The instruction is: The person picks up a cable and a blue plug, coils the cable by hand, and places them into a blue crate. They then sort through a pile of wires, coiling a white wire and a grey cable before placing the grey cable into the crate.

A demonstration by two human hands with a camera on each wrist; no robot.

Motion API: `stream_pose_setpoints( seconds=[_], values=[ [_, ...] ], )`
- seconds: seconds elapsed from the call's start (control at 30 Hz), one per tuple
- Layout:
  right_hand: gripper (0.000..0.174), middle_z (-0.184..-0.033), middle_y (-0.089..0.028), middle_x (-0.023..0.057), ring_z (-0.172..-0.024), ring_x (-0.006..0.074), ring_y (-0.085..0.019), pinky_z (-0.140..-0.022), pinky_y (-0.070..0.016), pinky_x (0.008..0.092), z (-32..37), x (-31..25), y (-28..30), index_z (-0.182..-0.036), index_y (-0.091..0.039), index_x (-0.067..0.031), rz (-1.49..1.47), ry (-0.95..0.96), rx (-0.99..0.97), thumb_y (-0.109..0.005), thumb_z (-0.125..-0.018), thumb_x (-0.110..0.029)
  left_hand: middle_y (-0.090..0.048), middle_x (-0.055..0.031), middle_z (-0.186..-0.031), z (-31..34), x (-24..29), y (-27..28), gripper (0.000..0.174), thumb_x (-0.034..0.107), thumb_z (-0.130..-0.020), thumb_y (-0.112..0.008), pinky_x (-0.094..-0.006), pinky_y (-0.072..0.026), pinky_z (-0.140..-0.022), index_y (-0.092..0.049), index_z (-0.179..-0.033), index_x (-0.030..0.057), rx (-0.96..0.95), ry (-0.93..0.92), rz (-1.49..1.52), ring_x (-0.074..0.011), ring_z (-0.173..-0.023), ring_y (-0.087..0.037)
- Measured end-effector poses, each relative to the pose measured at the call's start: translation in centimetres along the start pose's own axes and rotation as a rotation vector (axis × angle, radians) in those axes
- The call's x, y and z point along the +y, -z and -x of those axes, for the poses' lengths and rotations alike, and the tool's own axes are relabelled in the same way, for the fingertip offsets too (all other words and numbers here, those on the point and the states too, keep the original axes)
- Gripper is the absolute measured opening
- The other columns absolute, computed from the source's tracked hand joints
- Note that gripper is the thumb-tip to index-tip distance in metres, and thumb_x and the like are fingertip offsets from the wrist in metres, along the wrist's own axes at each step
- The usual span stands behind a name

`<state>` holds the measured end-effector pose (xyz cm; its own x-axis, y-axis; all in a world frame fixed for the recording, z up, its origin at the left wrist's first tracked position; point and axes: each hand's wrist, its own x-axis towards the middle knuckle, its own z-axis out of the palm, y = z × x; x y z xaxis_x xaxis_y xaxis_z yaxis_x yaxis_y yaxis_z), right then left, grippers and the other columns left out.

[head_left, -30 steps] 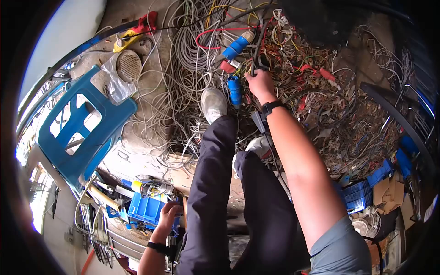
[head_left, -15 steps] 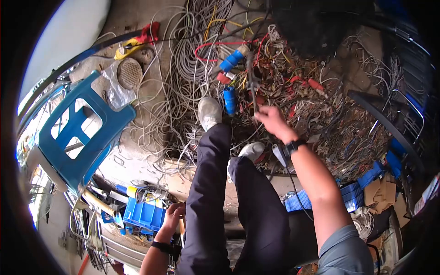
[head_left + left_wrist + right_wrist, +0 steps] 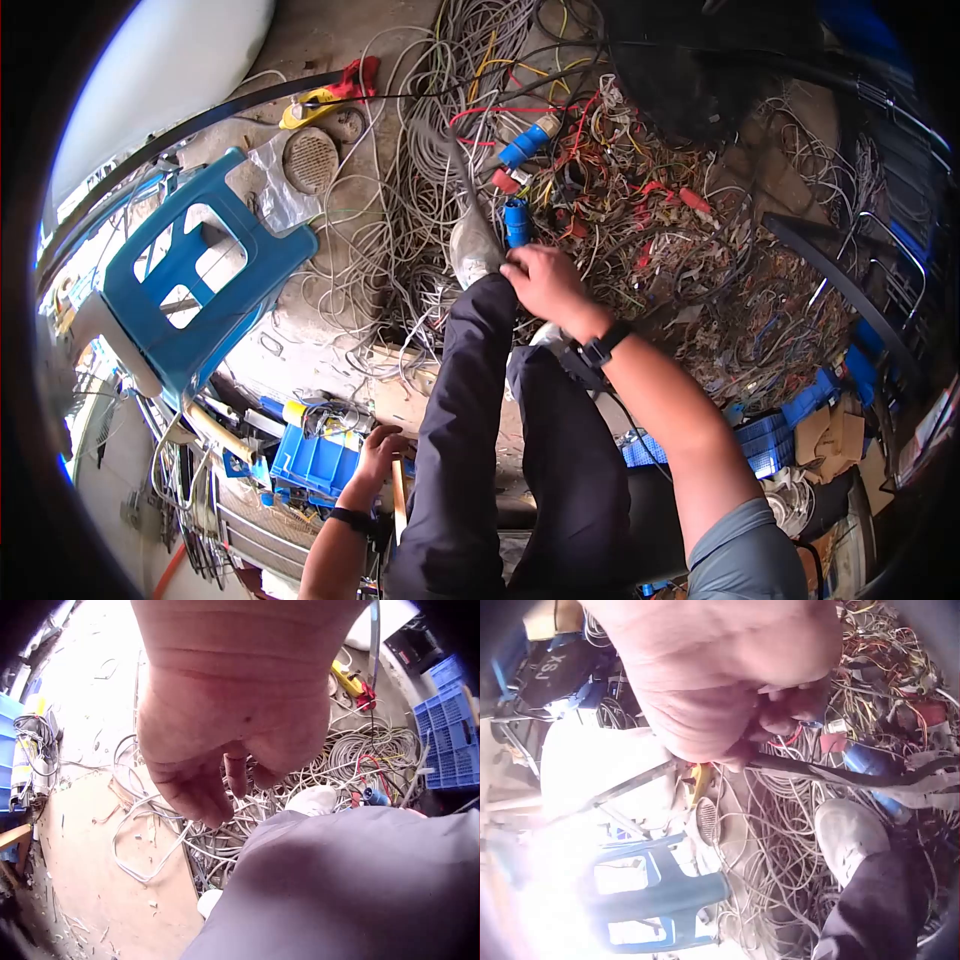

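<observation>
My right hand [image 3: 552, 286] pinches a dark, flat-looking cable [image 3: 802, 768] between curled fingers and thumb. In the head view a blurred length of this cable [image 3: 462, 165] runs up and left from the fingers, over the left shoe [image 3: 474, 250]. The right wrist view has it crossing below the palm, with a long end out to each side. My left hand [image 3: 376, 462] hangs beside the left knee with loosely curled fingers, near a blue crate [image 3: 318, 462]. Nothing shows in its grasp in the left wrist view.
Blue industrial connectors [image 3: 522, 148] lie just beyond the right hand. A heap of tangled wires [image 3: 640, 190] and coiled grey cable [image 3: 440, 80] cover the floor. A blue plastic stool [image 3: 260, 250] stands at left. Blue baskets [image 3: 765, 448] sit at lower right.
My right hand drew back toward the knees, then swung left, and the dark cable moved with it, now across the left shoe. The left hand stays near the crate.
</observation>
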<state>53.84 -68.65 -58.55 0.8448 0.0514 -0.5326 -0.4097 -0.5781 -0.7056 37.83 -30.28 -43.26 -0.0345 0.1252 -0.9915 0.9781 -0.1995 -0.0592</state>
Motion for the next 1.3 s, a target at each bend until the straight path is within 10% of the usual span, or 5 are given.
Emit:
stream_pose_setpoints(
  seconds=[0.17,0.33,0.77,1.03,1.3],
  values=[
    [0.02,-0.093,-0.067,0.0166,-0.093,0.0346,-0.064,-0.079,-0.0513,0.0463,-2.5,2.7,-1.4,-0.093,-0.068,-0.0073,0.492,-0.286,-0.513,-0.06,-0.08,-0.02,-0.066,-0.006,-0.09,0.8,0.3,0.1,0.02,0.017,-0.089,-0.055,-0.0294,-0.0506,-0.076,-0.06,-0.103,0.0038,-0.005,-0.041,0.094,-0.0156,-0.082,-0.063],
    [0.012,-0.1,-0.057,0.0081,-0.078,0.0342,-0.061,-0.061,-0.0496,0.047,-8.5,2.1,3.5,-0.087,-0.055,-0.0111,0.275,0.109,0.343,-0.059,-0.08,-0.02,-0.066,-0.0064,-0.089,0.5,0.1,-0.1,0.023,0.016,-0.09,-0.053,-0.0273,-0.05,-0.069,-0.058,-0.108,0.003,0.015,0.011,0.084,-0.0153,-0.079,-0.064],
    [0.037,-0.136,-0.047,0.0118,-0.109,0.0289,-0.06,-0.082,-0.0503,0.0438,-25.2,6.4,4.5,-0.122,-0.058,-0.0073,0.754,-0.142,-0.016,-0.044,-0.089,-0.015,-0.061,-0.0021,-0.079,-2.1,-2.9,1.3,0.019,0.016,-0.093,-0.051,-0.0216,-0.0459,-0.06,-0.059,-0.105,0.0031,0.034,-0.012,0.146,-0.0071,-0.063,-0.053],
    [0.02,-0.1,-0.065,0.0095,-0.087,0.0279,-0.066,-0.07,-0.0541,0.0405,-16.8,7.7,4.5,-0.094,-0.066,-0.008,0.849,-0.116,0.076,-0.052,-0.089,-0.022,-0.06,-0.0016,-0.079,-1.0,-1.4,1.7,0.022,0.02,-0.093,-0.052,-0.0241,-0.0459,-0.062,-0.056,-0.108,0.0041,0.079,0.004,0.107,-0.0082,-0.065,-0.053],
    [0.047,-0.087,-0.064,0.0128,-0.064,0.0308,-0.064,-0.05,-0.0503,0.0395,5.3,5.6,7.5,-0.09,-0.058,-0.0032,0.737,-0.195,-0.03,-0.051,-0.092,-0.05,-0.066,-0.0065,-0.091,1.0,0.3,1.4,0.025,0.02,-0.089,-0.054,-0.0269,-0.0501,-0.066,-0.057,-0.109,0.0052,0.018,-0.095,0.064,-0.0161,-0.076,-0.064]
  ],
)
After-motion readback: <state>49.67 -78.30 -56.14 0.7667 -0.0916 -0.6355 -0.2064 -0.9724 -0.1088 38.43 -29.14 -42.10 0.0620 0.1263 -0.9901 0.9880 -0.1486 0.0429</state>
